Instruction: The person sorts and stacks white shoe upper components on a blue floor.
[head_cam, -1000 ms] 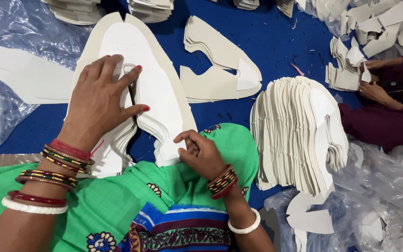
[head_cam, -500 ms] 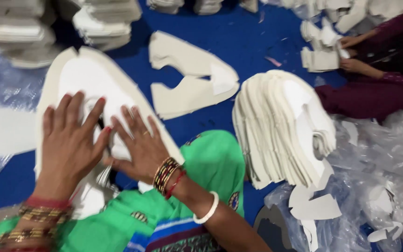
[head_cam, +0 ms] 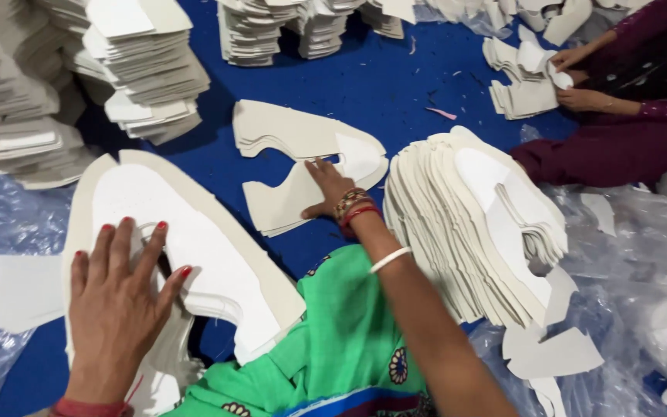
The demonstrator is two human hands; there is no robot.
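Observation:
My left hand (head_cam: 121,297) lies flat, fingers spread, on a large white cut-out sheet (head_cam: 218,255) resting over my green-clothed lap (head_cam: 333,347). My right hand (head_cam: 330,185), with bangles at the wrist, reaches forward and its fingers press on a small stack of cream shaped pieces (head_cam: 303,162) lying on the blue floor cover (head_cam: 380,85). It grips nothing that I can see. A fanned stack of white shaped pieces (head_cam: 476,224) leans just right of my right forearm.
Tall piles of cut pieces stand at the back left (head_cam: 140,69) and back centre (head_cam: 279,31). Another person in dark maroon (head_cam: 627,131) sits at the right, handling pieces (head_cam: 526,77). Clear plastic sheeting (head_cam: 642,309) and scraps lie at the right and far left.
My right hand has left the large sheet and stretched forward onto the small cream stack. My left hand stays on the sheet. The view has shifted up, showing the back piles.

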